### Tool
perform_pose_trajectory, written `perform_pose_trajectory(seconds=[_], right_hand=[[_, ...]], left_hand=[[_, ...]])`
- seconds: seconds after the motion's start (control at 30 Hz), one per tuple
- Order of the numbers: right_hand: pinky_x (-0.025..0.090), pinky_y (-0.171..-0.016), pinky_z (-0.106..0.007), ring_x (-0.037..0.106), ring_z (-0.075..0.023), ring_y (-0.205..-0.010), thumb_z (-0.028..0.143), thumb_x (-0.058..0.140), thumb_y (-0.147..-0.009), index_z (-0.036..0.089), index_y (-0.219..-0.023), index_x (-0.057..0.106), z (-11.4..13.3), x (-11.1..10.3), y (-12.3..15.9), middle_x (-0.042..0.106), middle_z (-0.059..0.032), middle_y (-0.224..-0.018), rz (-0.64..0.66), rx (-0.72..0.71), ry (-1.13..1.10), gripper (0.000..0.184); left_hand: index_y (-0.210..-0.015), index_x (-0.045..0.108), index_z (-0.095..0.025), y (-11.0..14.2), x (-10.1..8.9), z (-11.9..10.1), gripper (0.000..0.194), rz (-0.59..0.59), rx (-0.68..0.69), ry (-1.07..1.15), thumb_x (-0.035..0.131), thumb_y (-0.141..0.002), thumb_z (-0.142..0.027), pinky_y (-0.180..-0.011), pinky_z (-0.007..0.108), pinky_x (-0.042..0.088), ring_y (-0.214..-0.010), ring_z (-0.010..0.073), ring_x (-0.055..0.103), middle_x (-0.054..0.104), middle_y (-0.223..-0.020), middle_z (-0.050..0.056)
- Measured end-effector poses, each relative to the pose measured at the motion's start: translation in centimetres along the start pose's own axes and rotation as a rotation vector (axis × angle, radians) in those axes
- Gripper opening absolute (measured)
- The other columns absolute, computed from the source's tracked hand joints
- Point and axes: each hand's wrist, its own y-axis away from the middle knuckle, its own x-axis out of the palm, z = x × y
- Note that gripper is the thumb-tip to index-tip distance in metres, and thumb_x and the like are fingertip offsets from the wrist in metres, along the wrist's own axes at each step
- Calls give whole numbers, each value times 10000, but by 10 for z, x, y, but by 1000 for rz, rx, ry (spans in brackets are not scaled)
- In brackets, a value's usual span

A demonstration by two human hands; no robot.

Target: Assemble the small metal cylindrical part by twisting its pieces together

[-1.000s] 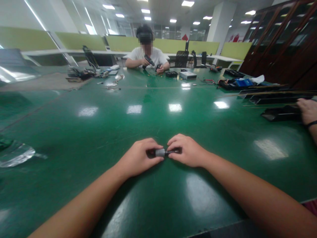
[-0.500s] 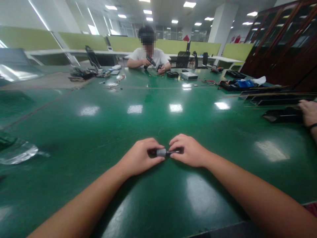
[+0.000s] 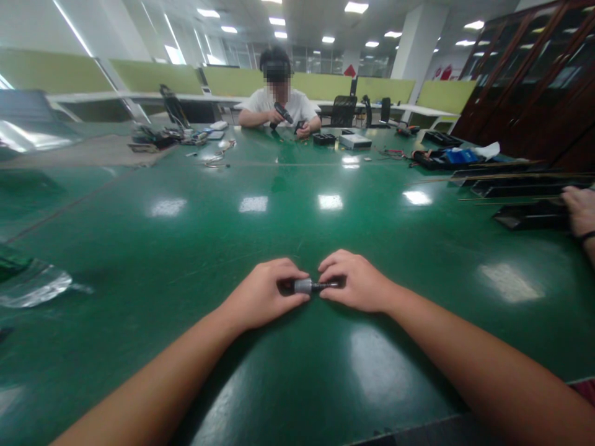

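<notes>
A small grey cylinder point(image 3: 303, 285) with a thin dark shaft point(image 3: 320, 286) lies level, low over the green table or on it; I cannot tell which. My left hand point(image 3: 267, 291) grips the cylinder between thumb and fingers, and its left end disappears into the palm. From the other side, my right hand point(image 3: 353, 285) curls its thumb and fingers around the shaft, whose far end runs under the palm.
The glossy green table point(image 3: 232, 241) spans the view. Across it a person in a white shirt point(image 3: 302, 105) holds a power drill point(image 3: 283, 114). Black channel-shaped pieces point(image 3: 530, 214) lie right, near another person's hand point(image 3: 581, 210). Clear plastic point(image 3: 35, 285) lies left.
Both hands stay in place on the cylinder and shaft. The fingers of my right hand have shifted very slightly.
</notes>
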Motion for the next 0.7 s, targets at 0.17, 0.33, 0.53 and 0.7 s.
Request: perform_pose_trajectory(seconds=[0.17,0.33,0.53,0.7], right_hand=[[484,-916,-371,624,-201,-980,218,768,-754,208,-845,754,0,-1,0,710,-59,-1045,9,16,5,92],[486,-913,-375,620,-205,-982,221,768,-753,218,-841,757,-1,-2,1,705,-59,-1040,10,26,19,89],[483,-921,-384,615,-210,-992,229,760,-758,210,-848,762,-1,-4,2,702,-68,-1055,30,45,36,92],[483,-918,-385,613,-211,-989,225,751,-760,212,-838,765,-1,-6,2,702,-64,-1059,32,61,41,80]], left_hand=[[-993,744,-200,0,0,0,198,-1,7,1,718,-815,-282,-704,258,489,-793,164,635,682,-899,39],[-988,741,-198,0,0,0,191,-3,0,9,717,-819,-284,-697,253,488,-782,160,635,681,-892,36],[-988,742,-194,0,-1,-1,195,4,-6,0,721,-813,-278,-698,253,488,-782,161,634,680,-892,37],[-991,744,-194,0,-1,-1,195,2,-2,7,719,-815,-275,-704,254,491,-788,161,635,685,-901,40]])
